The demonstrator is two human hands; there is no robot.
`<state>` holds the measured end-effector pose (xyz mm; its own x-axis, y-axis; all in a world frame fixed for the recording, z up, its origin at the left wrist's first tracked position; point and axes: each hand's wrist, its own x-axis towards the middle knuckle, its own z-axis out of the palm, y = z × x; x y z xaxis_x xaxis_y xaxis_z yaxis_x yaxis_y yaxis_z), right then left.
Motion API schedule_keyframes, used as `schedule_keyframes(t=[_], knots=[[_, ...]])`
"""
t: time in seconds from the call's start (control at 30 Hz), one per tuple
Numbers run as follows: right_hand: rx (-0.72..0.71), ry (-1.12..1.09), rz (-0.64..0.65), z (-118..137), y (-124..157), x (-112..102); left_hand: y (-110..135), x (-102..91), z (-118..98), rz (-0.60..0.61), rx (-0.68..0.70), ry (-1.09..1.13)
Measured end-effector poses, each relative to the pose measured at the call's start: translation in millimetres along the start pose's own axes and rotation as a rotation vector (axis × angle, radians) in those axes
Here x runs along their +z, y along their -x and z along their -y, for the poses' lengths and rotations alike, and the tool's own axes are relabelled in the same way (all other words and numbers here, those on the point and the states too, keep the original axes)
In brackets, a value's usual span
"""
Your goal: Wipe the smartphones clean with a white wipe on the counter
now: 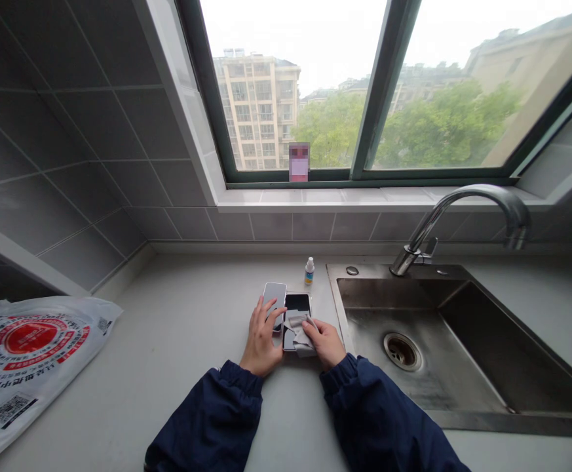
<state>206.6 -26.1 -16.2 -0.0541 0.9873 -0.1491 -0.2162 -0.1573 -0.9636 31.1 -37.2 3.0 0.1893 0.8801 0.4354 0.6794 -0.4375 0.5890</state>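
Note:
My right hand [327, 341] pinches a crumpled pale grey cloth [299, 324] between thumb and fingers. That cloth lies across a dark-screened smartphone [297, 302] flat on the counter and hides its middle. To the left is a second, light-framed flat device that looks like a phone [275, 294], partly covered by my left hand [264, 334]. The fingers of that hand are spread over it, one fingertip reaching the edge of the dark phone. Just behind the phones stands a small white bottle [309, 272] with a blue and yellow label.
To the right, a steel sink [337, 308] is set into the light counter [177, 367], with a chrome faucet [482, 192] arching over it. A white printed plastic bag [0, 393] lies at far left. Behind are a tiled wall and a window with a small pink item [299, 169].

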Motion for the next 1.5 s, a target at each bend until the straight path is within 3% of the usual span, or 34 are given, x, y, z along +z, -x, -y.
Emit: schedule_keyframes(t=[0.2, 0.33, 0.43, 0.53, 0.87, 1.17, 1.3, 1.5], knots=[[-0.065, 0.051, -0.048, 1, 0, 0, -2, -0.4, -5, -0.161, -0.057, 0.162], [-0.110, 0.058, -0.071, 6, 3, 1, -1, -0.4, -6, -0.299, -0.236, 0.478], [-0.136, 0.056, -0.063, 11, 6, 3, 1, -0.4, -8, -0.221, -0.398, 0.797], [-0.151, 0.058, -0.049, 14, 8, 5, 3, 0.8, -12, -0.109, -0.504, 0.923], [-0.201, 0.157, 0.055, 24, 17, 10, 7, 6.3, -19, 0.274, -0.685, 1.392], [-0.238, 0.223, 0.157, 23, 19, 13, 3, -1.6, -28, 0.327, -0.876, 1.646], [-0.276, 0.235, 0.157, 27, 18, 11, 3, 1.9, -25, 0.284, -0.843, 1.649], [-0.374, 0.282, 0.001, 26, 9, 2, 5, 4.3, -19, 0.200, -0.751, 1.562]])
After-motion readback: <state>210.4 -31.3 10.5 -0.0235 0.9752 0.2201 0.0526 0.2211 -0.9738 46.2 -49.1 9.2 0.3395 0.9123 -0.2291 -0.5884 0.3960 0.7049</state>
